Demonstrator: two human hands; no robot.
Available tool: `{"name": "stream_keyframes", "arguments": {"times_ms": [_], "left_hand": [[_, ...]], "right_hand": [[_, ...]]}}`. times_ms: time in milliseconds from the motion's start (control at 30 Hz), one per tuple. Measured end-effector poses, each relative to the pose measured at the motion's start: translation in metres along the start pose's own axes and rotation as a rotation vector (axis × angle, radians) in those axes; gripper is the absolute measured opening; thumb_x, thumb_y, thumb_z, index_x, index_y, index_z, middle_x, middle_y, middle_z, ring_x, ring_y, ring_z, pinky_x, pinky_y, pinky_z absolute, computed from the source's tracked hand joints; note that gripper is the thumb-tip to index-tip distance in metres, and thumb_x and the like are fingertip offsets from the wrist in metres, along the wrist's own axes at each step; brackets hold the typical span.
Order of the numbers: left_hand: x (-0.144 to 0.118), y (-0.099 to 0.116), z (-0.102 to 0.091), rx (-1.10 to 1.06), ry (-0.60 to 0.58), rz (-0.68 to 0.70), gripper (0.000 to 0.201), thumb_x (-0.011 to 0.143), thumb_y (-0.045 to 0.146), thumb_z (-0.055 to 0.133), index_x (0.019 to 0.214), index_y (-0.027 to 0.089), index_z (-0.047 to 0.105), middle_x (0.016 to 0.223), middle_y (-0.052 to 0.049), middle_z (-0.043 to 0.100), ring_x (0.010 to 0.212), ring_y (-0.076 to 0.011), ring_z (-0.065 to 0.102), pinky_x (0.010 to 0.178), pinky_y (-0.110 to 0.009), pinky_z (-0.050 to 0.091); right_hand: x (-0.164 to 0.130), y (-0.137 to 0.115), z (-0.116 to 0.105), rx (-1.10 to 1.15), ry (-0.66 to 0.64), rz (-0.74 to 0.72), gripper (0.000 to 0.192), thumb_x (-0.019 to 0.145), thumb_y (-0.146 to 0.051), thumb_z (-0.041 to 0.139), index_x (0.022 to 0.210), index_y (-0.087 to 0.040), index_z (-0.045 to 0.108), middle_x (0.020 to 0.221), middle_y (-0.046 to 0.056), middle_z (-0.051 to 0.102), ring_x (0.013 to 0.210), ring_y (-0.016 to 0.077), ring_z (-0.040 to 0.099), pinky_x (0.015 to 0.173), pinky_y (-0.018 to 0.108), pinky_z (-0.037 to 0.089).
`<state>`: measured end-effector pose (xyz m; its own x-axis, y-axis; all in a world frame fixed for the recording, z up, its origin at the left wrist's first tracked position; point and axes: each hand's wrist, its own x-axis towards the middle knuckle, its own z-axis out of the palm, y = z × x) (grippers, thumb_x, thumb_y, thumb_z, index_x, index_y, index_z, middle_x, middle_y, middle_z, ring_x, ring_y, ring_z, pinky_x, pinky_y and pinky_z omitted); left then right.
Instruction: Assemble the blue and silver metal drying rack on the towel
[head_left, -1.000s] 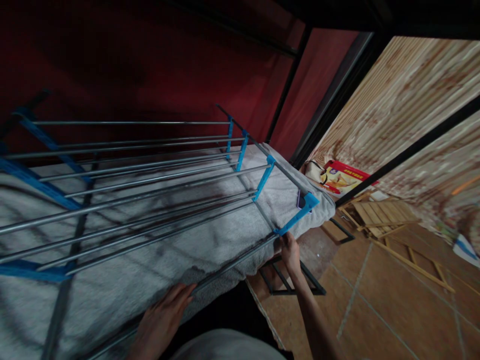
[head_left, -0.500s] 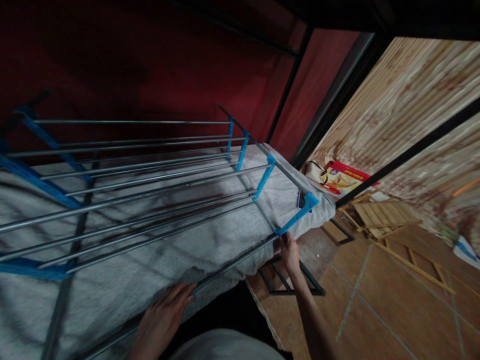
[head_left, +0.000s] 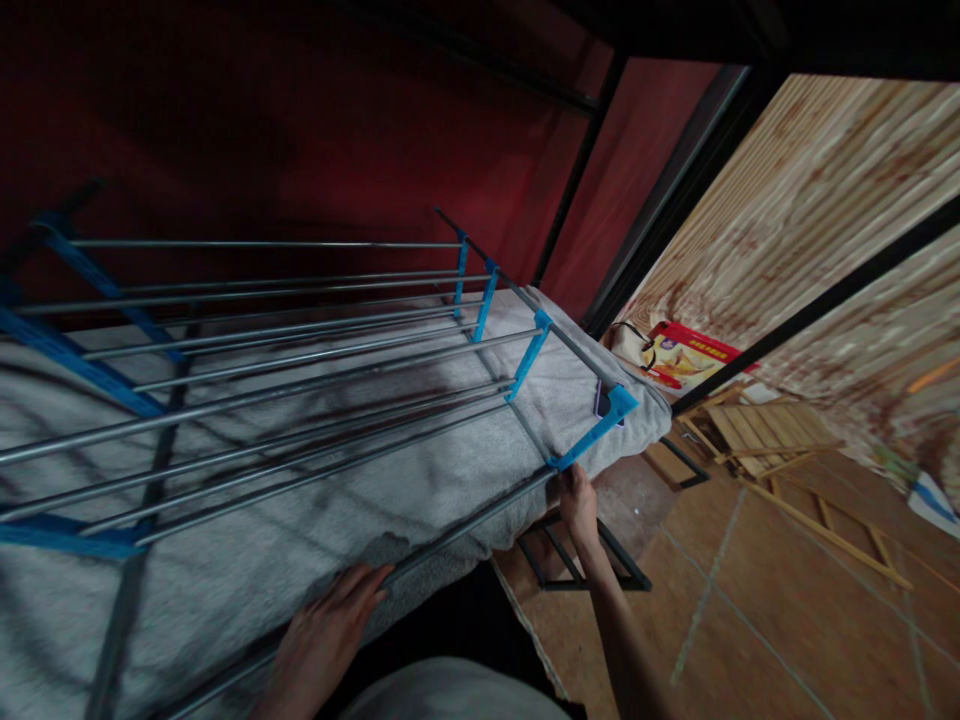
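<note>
A rack of grey metal tubes and blue plastic brackets, which looks like a shoe rack [head_left: 315,401], lies on its side across a grey blanket [head_left: 390,480]. Along its near edge runs a long grey tube [head_left: 472,523]. My left hand [head_left: 330,620] is closed over this tube at the lower middle, fingers laid across it. At the tube's right end, my right hand [head_left: 579,505] grips it just below a blue bracket [head_left: 596,430]; some of its fingers are hidden beneath. A phone [head_left: 602,400] rests on the blanket, partly behind that bracket.
A black bed frame post [head_left: 581,170] rises at the back beside a dark red wall [head_left: 300,120]. To the right, a wooden folding chair [head_left: 772,430] lies on the tiled floor [head_left: 720,600], near a red and yellow box [head_left: 690,355]. Black metal steps [head_left: 585,575] sit below the bed's edge.
</note>
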<state>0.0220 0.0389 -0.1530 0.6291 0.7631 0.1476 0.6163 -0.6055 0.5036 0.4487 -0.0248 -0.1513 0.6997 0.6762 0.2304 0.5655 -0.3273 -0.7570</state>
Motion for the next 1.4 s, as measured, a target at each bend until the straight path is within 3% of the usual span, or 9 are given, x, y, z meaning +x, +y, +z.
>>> {"name": "stream_keyframes", "arguments": {"times_ms": [467, 1133, 1333, 1400], "left_hand": [[-0.003, -0.002, 0.003, 0.024, -0.108, -0.071, 0.047, 0.106, 0.041, 0.037, 0.129, 0.03, 0.076, 0.125, -0.006, 0.079, 0.11, -0.0246, 0.077, 0.092, -0.036, 0.064], [-0.001, -0.003, 0.001, 0.043, -0.091, -0.018, 0.041, 0.107, 0.038, 0.041, 0.13, 0.031, 0.075, 0.128, -0.004, 0.078, 0.109, -0.0214, 0.078, 0.088, -0.031, 0.064], [-0.007, 0.021, -0.011, 0.175, -0.056, -0.014, 0.039, 0.109, 0.035, 0.045, 0.142, 0.028, 0.064, 0.13, -0.007, 0.076, 0.113, -0.0224, 0.073, 0.097, -0.036, 0.058], [-0.009, 0.032, -0.02, 0.21, -0.065, -0.029, 0.036, 0.109, 0.033, 0.046, 0.139, 0.027, 0.064, 0.124, -0.007, 0.076, 0.11, -0.0217, 0.073, 0.098, -0.036, 0.055]], "right_hand": [[-0.002, -0.003, -0.001, -0.012, -0.017, 0.013, 0.028, 0.089, -0.041, 0.043, 0.099, -0.023, 0.063, 0.093, 0.011, 0.076, 0.086, 0.0268, 0.07, 0.08, 0.036, 0.052], [-0.002, -0.002, 0.001, 0.029, 0.006, 0.019, 0.028, 0.084, -0.049, 0.05, 0.093, -0.025, 0.061, 0.087, 0.009, 0.073, 0.081, 0.0258, 0.065, 0.079, 0.038, 0.051], [0.0, 0.001, -0.01, 0.095, -0.09, 0.007, 0.044, 0.083, -0.057, 0.051, 0.101, -0.02, 0.066, 0.094, 0.01, 0.074, 0.09, 0.0267, 0.064, 0.083, 0.038, 0.05], [0.002, 0.008, -0.013, 0.122, -0.096, 0.073, 0.054, 0.079, -0.065, 0.057, 0.104, -0.018, 0.068, 0.097, 0.01, 0.075, 0.094, 0.0278, 0.064, 0.085, 0.038, 0.05]]}}
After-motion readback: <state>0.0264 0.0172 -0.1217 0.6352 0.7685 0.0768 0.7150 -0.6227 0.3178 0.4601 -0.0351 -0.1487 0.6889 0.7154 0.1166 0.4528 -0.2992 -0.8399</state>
